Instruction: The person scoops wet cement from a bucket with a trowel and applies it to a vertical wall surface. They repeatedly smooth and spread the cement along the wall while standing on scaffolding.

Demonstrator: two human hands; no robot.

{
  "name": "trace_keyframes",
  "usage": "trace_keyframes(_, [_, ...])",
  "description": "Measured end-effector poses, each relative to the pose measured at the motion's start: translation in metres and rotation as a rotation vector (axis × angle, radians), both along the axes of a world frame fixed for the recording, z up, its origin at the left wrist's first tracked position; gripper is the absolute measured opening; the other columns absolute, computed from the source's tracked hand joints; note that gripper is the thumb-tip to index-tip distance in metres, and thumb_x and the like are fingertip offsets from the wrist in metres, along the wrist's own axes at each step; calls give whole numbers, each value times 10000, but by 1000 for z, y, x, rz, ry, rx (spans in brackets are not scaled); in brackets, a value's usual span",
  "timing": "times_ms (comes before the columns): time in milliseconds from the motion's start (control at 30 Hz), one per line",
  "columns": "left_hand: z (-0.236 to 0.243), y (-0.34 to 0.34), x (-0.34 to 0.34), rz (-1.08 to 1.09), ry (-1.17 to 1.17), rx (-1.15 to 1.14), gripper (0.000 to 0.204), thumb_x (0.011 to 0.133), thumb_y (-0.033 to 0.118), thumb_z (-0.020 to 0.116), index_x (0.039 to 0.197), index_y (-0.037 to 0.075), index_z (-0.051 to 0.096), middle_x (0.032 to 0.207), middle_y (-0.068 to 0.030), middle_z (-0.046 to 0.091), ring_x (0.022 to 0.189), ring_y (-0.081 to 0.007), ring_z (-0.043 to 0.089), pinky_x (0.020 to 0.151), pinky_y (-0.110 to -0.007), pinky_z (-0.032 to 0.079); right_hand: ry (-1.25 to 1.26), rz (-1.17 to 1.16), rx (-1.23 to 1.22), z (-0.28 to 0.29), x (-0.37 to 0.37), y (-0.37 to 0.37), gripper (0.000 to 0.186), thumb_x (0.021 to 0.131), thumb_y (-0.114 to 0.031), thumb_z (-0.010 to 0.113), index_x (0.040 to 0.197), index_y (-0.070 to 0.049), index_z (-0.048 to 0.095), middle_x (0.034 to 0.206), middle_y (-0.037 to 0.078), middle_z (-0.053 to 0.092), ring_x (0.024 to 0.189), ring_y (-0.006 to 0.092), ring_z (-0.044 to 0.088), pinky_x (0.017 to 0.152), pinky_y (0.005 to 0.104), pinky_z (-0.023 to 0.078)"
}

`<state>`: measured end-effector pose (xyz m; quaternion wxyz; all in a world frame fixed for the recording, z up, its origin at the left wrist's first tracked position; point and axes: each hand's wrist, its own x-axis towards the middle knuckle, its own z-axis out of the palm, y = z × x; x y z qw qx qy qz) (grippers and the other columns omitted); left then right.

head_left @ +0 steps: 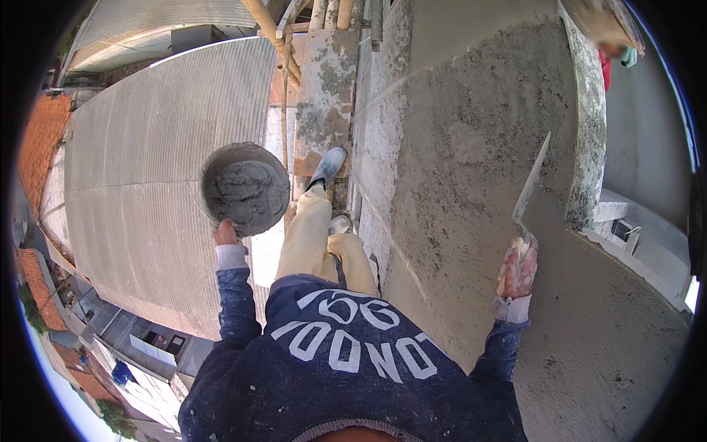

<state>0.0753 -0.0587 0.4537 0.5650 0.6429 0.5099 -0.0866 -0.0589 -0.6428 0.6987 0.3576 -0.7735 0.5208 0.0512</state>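
My left hand [225, 231] grips the rim of a round, dark bucket [224, 163] of wet grey mortar [247, 190], held out over the corrugated roofs at my left. In my right hand [517, 269] is a plastering trowel [535, 173], its long blade pointing up and away from me, in front of the rough grey rendered wall [479, 169] on my right. My leading boot [327, 166] stands on a narrow, stained plank [324, 92] running alongside the wall; the other boot is lower down, partly hidden by my leg.
Bamboo poles [272, 37] stand at the plank's far end. Below on my left lie a corrugated roof [147, 147], tiled roofs [40, 147] and other buildings, a drop beside the plank. A pale ledge [589, 125] edges the wall, with another person in red [607, 70] partly visible behind it.
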Motion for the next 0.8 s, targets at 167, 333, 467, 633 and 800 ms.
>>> trace_keyframes(167, [-5,-63,46,23,-154,-71,137,638,47,528,747,-31,556,730,-114,571,599,-214,547,503,-341,433,138,504,-328,1,-28,54,435,903,-259,542,1274,-48,460,978,154,640,840,306,644,725,396,512])
trace_keyframes(333, [32,-140,75,-323,-291,-115,332,679,38,528,984,-87,566,876,-119,616,741,-217,582,659,-345,482,62,979,-444,-68,30,100,524,864,-260,557,1336,-73,425,1195,189,577,1096,307,559,896,394,461])
trace_keyframes(467, [73,-197,82,-561,-511,-218,664,679,-14,483,1340,-26,413,1129,-191,599,1017,-270,586,894,-321,453,148,1116,-659,-105,76,111,561,859,-243,533,1380,-94,388,1291,195,507,1148,342,518,944,443,424])
trace_keyframes(633, [115,-247,77,-855,-584,-115,787,674,-34,462,1437,55,291,1293,-210,504,1172,-277,510,992,-306,384,58,1093,-533,-143,83,148,507,889,-263,494,1348,-70,400,1312,207,484,1090,364,559,906,471,446])
trace_keyframes(800, [121,-264,83,-867,-500,-172,777,673,-52,454,1430,37,301,1318,-184,486,1225,-246,476,1024,-302,363,191,869,2,-152,74,175,584,854,-337,533,1347,-70,368,1259,218,524,1078,386,561,912,491,441])
